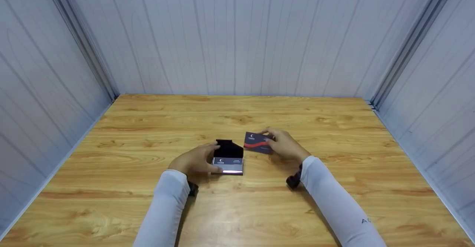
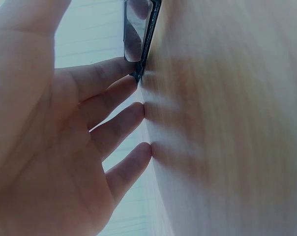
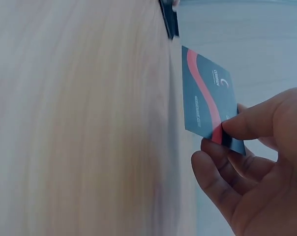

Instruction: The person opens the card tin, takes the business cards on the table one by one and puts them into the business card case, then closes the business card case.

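Observation:
On the table lies a business card case (image 1: 228, 166) with its lid (image 1: 228, 150) raised and a dark printed card showing inside. My left hand (image 1: 196, 158) grips the case's left side, thumb on the front corner and a finger by the lid. In the left wrist view, the other fingertips of this hand (image 2: 89, 118) reach the tabletop beside the case (image 2: 134, 39). My right hand (image 1: 284, 143) pinches a dark business card (image 1: 256, 143) with a red wave at its right end. The right wrist view shows this card (image 3: 207, 93) held tilted, apart from the case.
The wood-grain table (image 1: 237, 210) is enclosed by pale panelled walls (image 1: 237, 35) at the back and both sides. Dark wrist devices (image 1: 294, 181) sit under both wrists, close to the tabletop.

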`<state>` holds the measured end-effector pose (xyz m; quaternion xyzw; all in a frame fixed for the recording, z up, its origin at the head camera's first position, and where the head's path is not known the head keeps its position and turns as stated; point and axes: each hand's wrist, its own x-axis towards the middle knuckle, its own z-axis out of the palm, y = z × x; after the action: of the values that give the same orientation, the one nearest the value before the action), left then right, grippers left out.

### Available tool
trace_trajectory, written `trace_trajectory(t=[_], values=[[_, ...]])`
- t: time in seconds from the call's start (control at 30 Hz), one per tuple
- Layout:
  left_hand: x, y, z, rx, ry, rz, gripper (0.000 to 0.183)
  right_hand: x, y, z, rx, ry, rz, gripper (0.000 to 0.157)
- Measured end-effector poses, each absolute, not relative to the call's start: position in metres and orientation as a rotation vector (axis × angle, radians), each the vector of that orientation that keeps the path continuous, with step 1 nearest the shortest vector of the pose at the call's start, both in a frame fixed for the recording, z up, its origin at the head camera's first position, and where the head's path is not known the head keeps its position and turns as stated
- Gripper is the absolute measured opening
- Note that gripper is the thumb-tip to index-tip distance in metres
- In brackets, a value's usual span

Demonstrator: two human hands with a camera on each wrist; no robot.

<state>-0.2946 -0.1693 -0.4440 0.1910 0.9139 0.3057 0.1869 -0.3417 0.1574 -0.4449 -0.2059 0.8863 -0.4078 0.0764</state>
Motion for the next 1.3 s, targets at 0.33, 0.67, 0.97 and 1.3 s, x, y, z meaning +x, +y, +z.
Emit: trace_trajectory(t=[0.33,0.67,0.97,1.3], values=[[-0.296,-0.168,-0.443,0.503,2.595,0.854,0.091,-0.335,0.114,-0.442,-0.732,2.660,-1.259,0.032],[-0.300,-0.168,-0.446,0.637,2.534,0.960,0.080,-0.329,0.087,-0.443,-0.849,2.615,-1.245,0.029],[-0.301,-0.169,-0.444,0.656,2.505,1.008,0.073,-0.328,0.076,-0.448,-0.821,2.598,-1.221,0.026],[-0.300,-0.170,-0.445,0.616,2.514,0.997,0.075,-0.327,0.072,-0.448,-0.805,2.611,-1.216,0.027]])
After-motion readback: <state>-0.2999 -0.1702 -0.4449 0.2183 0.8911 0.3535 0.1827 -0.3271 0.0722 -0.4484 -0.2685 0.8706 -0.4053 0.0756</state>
